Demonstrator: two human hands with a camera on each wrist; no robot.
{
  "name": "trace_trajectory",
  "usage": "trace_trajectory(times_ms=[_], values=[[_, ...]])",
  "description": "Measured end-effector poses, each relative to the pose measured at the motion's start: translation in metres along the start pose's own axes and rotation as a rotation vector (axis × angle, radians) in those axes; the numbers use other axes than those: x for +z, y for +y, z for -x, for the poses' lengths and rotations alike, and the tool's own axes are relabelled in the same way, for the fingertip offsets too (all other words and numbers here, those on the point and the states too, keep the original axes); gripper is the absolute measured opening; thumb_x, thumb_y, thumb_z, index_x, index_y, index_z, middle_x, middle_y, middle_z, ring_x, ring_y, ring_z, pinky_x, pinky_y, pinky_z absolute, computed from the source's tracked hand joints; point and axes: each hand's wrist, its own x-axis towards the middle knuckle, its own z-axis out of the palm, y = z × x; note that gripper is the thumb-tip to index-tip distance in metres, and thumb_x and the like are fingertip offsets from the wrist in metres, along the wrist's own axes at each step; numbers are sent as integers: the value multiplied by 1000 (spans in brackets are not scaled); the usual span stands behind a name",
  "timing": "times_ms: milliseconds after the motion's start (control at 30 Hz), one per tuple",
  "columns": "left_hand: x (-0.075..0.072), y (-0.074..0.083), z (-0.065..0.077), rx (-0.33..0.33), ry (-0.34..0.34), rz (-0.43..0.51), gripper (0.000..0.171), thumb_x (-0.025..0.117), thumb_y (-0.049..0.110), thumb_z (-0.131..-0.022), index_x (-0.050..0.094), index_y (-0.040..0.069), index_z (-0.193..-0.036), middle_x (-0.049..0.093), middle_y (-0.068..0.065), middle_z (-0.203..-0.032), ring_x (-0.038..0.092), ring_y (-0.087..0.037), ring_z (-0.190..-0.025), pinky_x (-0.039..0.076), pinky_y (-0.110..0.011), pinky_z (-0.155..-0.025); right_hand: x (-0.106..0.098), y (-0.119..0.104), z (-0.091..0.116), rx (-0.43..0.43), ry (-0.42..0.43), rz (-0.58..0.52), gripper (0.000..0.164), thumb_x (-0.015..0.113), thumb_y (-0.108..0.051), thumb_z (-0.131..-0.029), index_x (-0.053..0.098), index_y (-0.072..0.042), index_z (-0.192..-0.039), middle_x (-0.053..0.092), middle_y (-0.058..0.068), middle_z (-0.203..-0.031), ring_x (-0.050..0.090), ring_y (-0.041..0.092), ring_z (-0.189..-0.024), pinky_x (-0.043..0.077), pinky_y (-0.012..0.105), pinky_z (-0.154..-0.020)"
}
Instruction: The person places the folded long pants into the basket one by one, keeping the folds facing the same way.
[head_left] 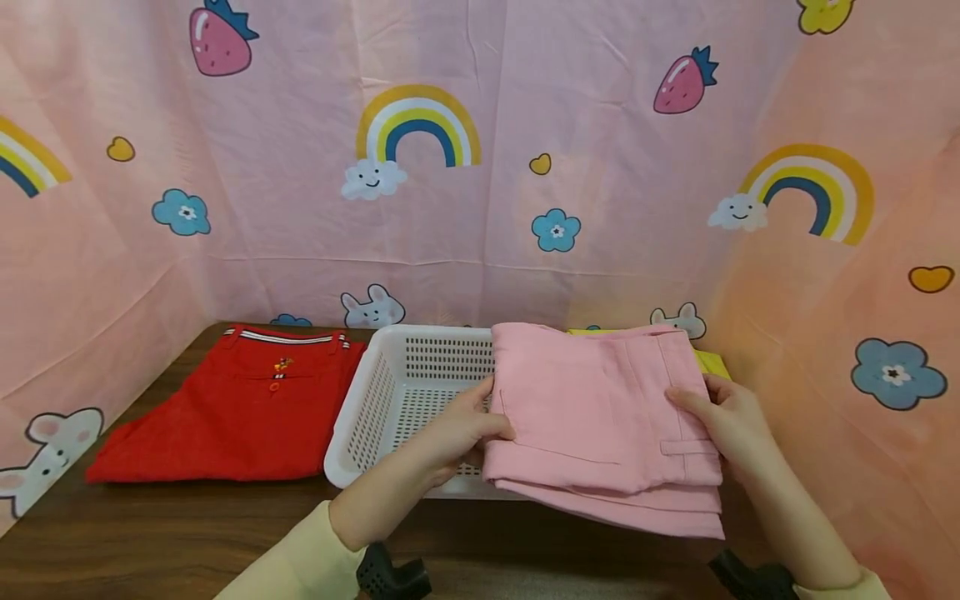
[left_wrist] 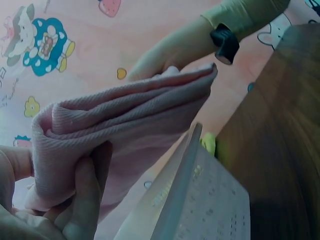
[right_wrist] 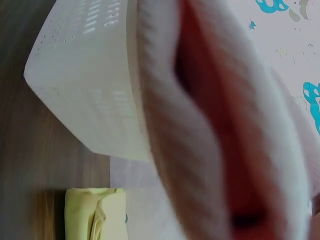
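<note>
The left hand [head_left: 459,427] and right hand [head_left: 733,418] pinch pink pants [head_left: 585,408] over a basket [head_left: 450,357] beside red pants [head_left: 232,425] bearing small embroidery [head_left: 282,365].

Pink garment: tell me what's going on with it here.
A person holds the folded pink garment up off the wooden table, with the left hand gripping its left edge and the right hand its right edge. In the head view it hides the right part of the white basket. A red garment lies to the basket's left, and a yellow cloth to its right.
</note>
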Motion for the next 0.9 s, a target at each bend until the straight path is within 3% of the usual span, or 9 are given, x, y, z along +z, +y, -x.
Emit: trace_trajectory(times_ms=[300,433,600,767,900], values=[[-21,7,6,-34,1,-31,92,60,2,-74,13,8,-153,66,-11,-77,64,-17,-57,55,-37,-56,13,-10,-4,19,-40,-46,60,64,-32,-92,45,7,-133,62,-2,-90,62,10,-73,54,28,-65],[-31,9,7,-43,-9,-40,89,59,1,-76,13,8,-152,64,-12,-80,64,-18,-60,56,-39,-58,20,-16,-6,14,-54,-56,59,64,-30,-92,44,8,-133,61,0,-92,61,9,-74,53,27,-65],[-44,14,8,-57,6,-64,76,57,1,-78,23,5,-146,59,-9,-76,63,-18,-62,56,-40,-60,29,-25,-10,11,-62,-48,56,65,-29,-92,46,7,-130,59,2,-91,60,9,-72,52,26,-63],[-55,16,8,-89,22,-77,70,55,3,-76,28,3,-141,53,-7,-77,55,-15,-58,54,-31,-57,41,-30,-16,10,-103,-124,52,66,-25,-91,47,8,-127,62,3,-85,63,11,-68,54,28,-60],[-65,18,5,-131,46,-31,39,52,12,-82,42,1,-119,52,-4,-79,49,-12,-59,44,-22,-52,52,-33,-20,20,-132,-157,52,67,-24,-90,48,7,-127,62,6,-86,64,14,-68,55,30,-61]])
